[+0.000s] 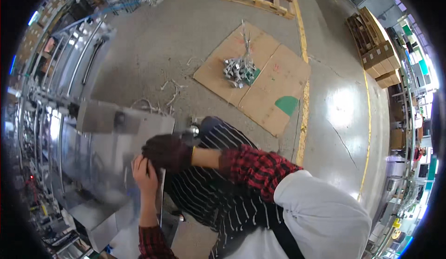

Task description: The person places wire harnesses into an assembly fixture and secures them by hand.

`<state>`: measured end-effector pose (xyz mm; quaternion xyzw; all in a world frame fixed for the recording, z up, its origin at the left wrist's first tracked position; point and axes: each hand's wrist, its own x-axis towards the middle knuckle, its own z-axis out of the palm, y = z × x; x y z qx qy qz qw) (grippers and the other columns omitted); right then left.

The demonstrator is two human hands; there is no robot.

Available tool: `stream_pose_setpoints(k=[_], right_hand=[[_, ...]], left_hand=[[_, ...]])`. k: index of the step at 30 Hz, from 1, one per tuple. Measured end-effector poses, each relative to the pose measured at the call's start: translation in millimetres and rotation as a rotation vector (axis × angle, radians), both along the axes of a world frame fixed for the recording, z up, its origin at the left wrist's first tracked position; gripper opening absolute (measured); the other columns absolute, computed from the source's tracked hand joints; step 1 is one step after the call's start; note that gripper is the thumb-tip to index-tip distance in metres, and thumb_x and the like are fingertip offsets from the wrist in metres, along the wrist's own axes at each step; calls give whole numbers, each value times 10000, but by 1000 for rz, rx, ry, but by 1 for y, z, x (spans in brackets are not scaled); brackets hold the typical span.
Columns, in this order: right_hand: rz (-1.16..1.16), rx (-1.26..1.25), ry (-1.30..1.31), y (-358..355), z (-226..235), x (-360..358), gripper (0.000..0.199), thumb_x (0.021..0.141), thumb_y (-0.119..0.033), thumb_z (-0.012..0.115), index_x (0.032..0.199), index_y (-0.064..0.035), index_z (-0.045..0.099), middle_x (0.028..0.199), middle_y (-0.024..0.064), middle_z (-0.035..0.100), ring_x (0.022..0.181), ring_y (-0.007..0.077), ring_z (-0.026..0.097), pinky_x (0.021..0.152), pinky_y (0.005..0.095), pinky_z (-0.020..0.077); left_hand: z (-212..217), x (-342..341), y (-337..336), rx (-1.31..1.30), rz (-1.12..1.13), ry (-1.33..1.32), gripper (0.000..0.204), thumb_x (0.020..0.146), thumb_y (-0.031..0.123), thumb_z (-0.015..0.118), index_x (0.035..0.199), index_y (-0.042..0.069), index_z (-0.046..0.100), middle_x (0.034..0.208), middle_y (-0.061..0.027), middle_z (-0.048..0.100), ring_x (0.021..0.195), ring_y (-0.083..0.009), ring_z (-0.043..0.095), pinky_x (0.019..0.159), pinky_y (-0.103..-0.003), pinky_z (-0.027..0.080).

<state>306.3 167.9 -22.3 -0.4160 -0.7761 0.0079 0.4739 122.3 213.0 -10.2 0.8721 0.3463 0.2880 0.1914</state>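
Note:
My left hand [145,173] is bare, below a red-and-black plaid cuff. Its fingers are bent close together against my right hand [166,153], which wears a dark glove with a yellow band at the wrist. Both hands meet above the near edge of a shiny metal worktable [109,154]. The left fingertips touch the glove's finger end; whatever lies between the two hands is hidden. Motion blurs the gloved fingers, so their pose does not show. Beneath my right forearm is a black apron with white stripes [200,189].
A flattened cardboard sheet [223,91] on the floor bears a bundle of metal parts [239,70]. Grey scraps [172,94] lie beyond the worktable. A wooden pallet [255,1] is at the far side, with stacked boxes [382,59] at right. Metal racks [60,68] line the left.

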Motion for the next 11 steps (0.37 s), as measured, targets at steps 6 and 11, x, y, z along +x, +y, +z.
stream_pose_setpoints(k=[6,11], right_hand=[[79,-52,212,-6,-1,40,379,814,-242,626,1142,-55,602,1177,161,594,1070,350,579,939,464,452],[-341,-465,58,11,-123,191,335,886,-235,592,1169,-57,604,1172,140,612,1056,259,601,915,406,475]], left_hand=[[4,-16,6,48,9,179,150,883,61,572,972,-56,602,1069,-192,592,1001,-375,539,881,-439,423],[22,-14,7,22,92,288,148,858,98,603,950,-19,599,1016,-166,576,991,-365,524,880,-465,405]])
